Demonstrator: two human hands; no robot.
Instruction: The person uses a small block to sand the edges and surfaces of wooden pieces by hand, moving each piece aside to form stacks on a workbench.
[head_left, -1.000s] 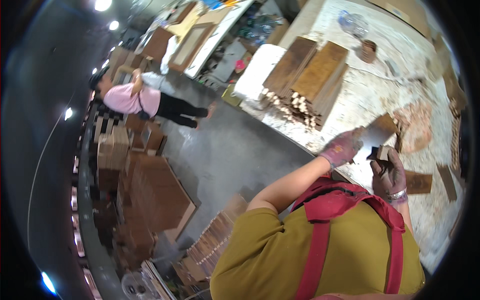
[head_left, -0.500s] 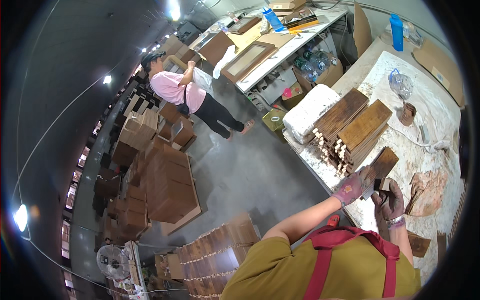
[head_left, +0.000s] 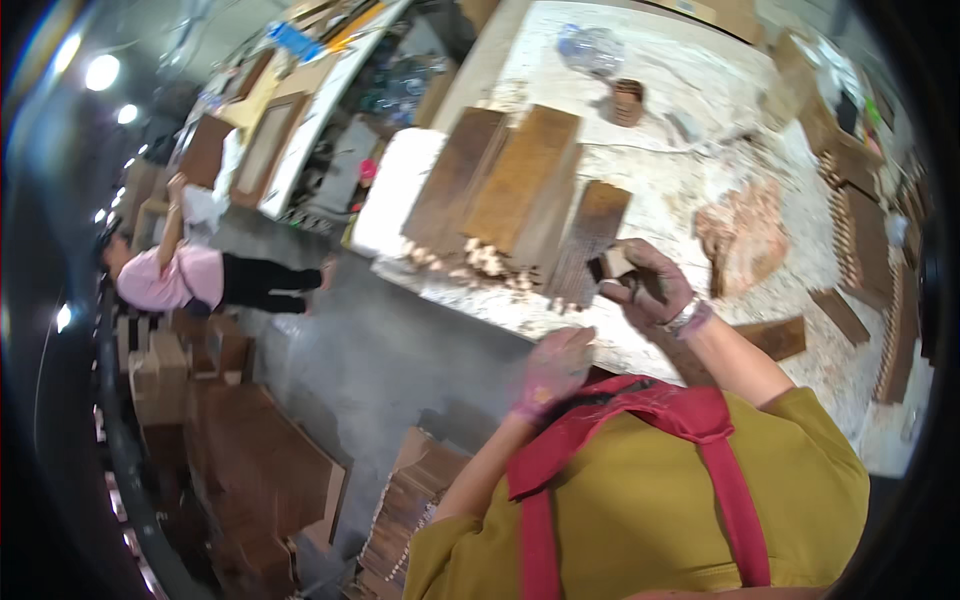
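My right hand (head_left: 660, 287), in a stained glove, pinches a small block (head_left: 614, 263) with a pale face and a dark side. The block is beside a short stack of brown wooden slats (head_left: 590, 240) on the worktable. My left hand (head_left: 557, 368), in a pinkish glove, is at the table's near edge, close to my apron and apart from the slats. Motion smears its fingers. Larger stacks of stained boards (head_left: 525, 185) with pale, notched ends lie just left of the short stack.
A crumpled brownish cloth (head_left: 742, 236) lies right of my right hand. Farther back are a clear plastic bottle (head_left: 590, 50) and a small brown stack (head_left: 627, 103). More board stacks (head_left: 860, 245) line the right side. A person in pink (head_left: 170, 275) stands across the aisle at left.
My left hand has come away from the slats toward my body. My right hand still grips the block. The whole view has swung round to the right.
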